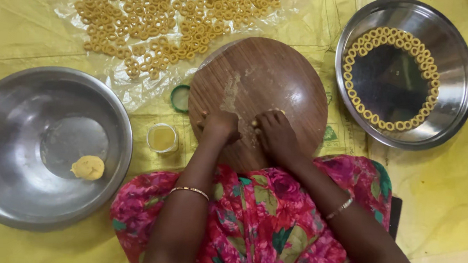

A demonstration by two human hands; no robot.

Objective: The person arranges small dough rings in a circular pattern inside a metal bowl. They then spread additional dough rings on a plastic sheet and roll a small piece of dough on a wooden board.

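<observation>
Dough (262, 119) shows only as a pale yellow sliver at the fingertips of the right hand (276, 134), on the near half of the round wooden board (261, 83); most of it is hidden under the fingers, so its shape is hard to make out. Both hands rest palm down on that board, close together but apart. The left hand (220, 126) is curled with its knuckles up, and whether it pinches anything cannot be told. The right hand has its fingers bent down onto the dough.

The board is smooth, brown, with a floury smear near its centre. Left of the board lie a green ring-shaped lid (180, 98) and a small glass jar (162, 138) of yellowish liquid. Further left sits a big dull steel bowl (1, 145) holding a lump of yellow dough (88, 167). Right of the board, a shiny steel plate (453, 72) carries small dough rings (388, 80) set in a loop. Beyond the board, many more rings (165, 12) lie on a clear plastic sheet (131, 86), cut off by the top edge. A yellow sheet (455, 184) covers the floor, and pink flowered cloth (265, 224) covers the lap just nearer than the board.
</observation>
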